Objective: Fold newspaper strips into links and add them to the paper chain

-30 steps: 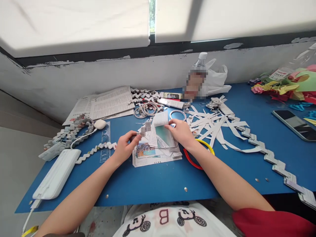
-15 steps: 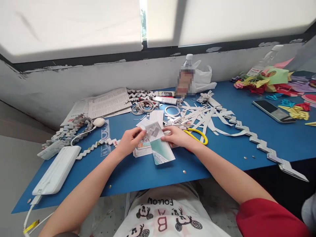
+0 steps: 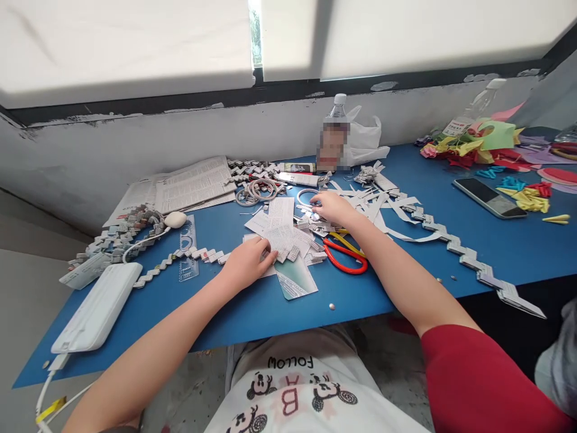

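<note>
The left hand (image 3: 247,263) lies flat on a stack of paper pieces (image 3: 282,237) in the middle of the blue worktop (image 3: 270,313). Its fingers are stretched and pressed down on the near left edge of the stack; the grip pinches nothing. A piece with a teal side (image 3: 295,279) sticks out from under the stack, toward the near edge of the worktop.

The right hand (image 3: 331,207) is beyond the stack, to its right. Its fingers point down and touch small paper scraps (image 3: 322,227) just beside a white ring (image 3: 307,196). I cannot tell whether this grip pinches a scrap or only rests on them.

Scissors (image 3: 345,255) with red and yellow handles lie just to the right of the stack, partly under the right forearm. Farther right of the stack there are many cut white strips (image 3: 387,207), and a folded zigzag chain (image 3: 473,264) runs from them toward the right corner of the worktop.

Left of the stack lie a clear ruler (image 3: 188,252), a second zigzag chain (image 3: 180,264) and a white power bank (image 3: 97,307). Behind the stack are newspapers (image 3: 189,186) and a bottle (image 3: 336,129) near the wall. Well to the right of the stack lie a phone (image 3: 489,197) and coloured papers (image 3: 487,144).
</note>
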Available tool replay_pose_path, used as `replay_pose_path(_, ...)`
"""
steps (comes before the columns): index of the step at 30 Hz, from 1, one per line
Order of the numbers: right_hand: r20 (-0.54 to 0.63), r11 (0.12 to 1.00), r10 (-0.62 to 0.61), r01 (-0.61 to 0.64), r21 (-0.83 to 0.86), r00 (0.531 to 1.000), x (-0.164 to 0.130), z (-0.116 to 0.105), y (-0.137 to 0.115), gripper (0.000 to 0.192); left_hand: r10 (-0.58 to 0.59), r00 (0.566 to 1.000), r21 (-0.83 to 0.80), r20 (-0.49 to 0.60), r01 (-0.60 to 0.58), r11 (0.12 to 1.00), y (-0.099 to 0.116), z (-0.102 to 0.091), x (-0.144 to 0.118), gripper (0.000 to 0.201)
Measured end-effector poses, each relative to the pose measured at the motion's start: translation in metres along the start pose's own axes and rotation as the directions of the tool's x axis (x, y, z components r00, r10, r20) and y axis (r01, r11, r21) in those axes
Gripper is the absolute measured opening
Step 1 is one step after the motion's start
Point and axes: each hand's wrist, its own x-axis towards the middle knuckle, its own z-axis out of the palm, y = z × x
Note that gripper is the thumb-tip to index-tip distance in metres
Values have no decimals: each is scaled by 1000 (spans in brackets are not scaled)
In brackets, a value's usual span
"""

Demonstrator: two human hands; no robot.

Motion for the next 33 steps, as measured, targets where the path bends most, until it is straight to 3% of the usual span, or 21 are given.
replay_pose_path(2,18,1000,-20,20,7,1000,2,6,5,21,0,1000,-28,-27,0,1000,-1,0,0,31)
replay_pose_path(5,-86,995,-40,47,88,996,0,4,6,20,-17,998,-95,-60,11,995,0,0,1,28)
replay_pose_path(9,-287,905,37,90,416,957,-10,-15,-1,16,-18,987,-252,-161,-24,967,4,0,2,27)
replay_pose_path(11,-196,746,17,118,655,980,-20,-25,-9,17,-34,964,-351,-262,-62,934,8,1,3,28)
replay_pose_path(14,34,487,-199,68,871,979,-40,-33,-26,27,-124,906,-498,-404,-104,861,14,0,4,40)
replay_pose_path(17,132,393,-295,-6,920,946,-55,-30,-42,34,-142,878,-556,-458,-158,816,16,-3,3,46)
replay_pose_path(21,167,335,-333,-49,941,928,-61,-17,-58,41,-9,919,-617,-394,-257,744,16,-8,-2,40)
replay_pose_path(24,157,362,-292,-42,931,943,-63,-10,-65,41,36,946,-681,-322,-257,686,16,-10,-5,41)
replay_pose_path(26,20,452,-277,112,885,961,-68,-7,-69,37,26,959,-687,-281,-220,693,16,-12,-7,40)
replay_pose_path(28,-147,539,-367,339,771,918,-76,-6,-73,34,1,970,-689,-244,-174,703,18,-14,-9,40)
replay_pose_path(30,-207,579,-483,488,654,851,-83,-4,-76,26,-10,978,-708,-209,-145,691,21,-15,-12,41)
replay_pose_path(31,-213,593,-508,518,616,835,-85,-3,-77,22,-7,980,-723,-197,-140,676,22,-16,-13,41)
replay_pose_path(33,-228,627,-476,510,590,849,-87,0,-78,21,10,984,-755,-175,-141,641,24,-18,-16,41)
